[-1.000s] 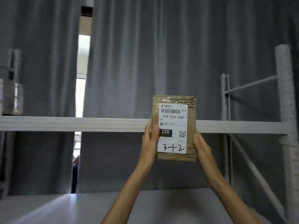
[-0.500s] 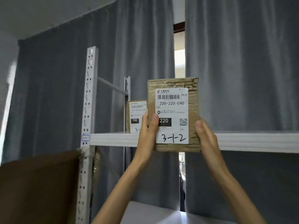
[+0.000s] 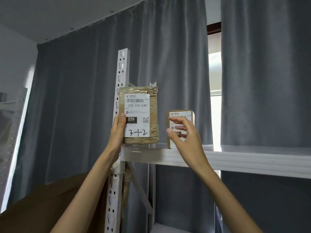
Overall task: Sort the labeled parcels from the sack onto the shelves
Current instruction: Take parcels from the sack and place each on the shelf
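Overhead, white metal shelf (image 3: 252, 158) on perforated upright (image 3: 122, 81) before grey pleated curtains (image 3: 168, 64); flat corrugated-cardboard parcel (image 3: 152, 115), white label "3-1-2", upright at shelf's left end, gripped by left hand (image 3: 117, 130); right hand (image 3: 185, 135) free, fingers loosely spread before smaller labelled parcel (image 3: 189, 114).

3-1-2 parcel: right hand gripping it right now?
No: only the left hand grips the 3-1-2 parcel; the right hand is off it, fingers spread.
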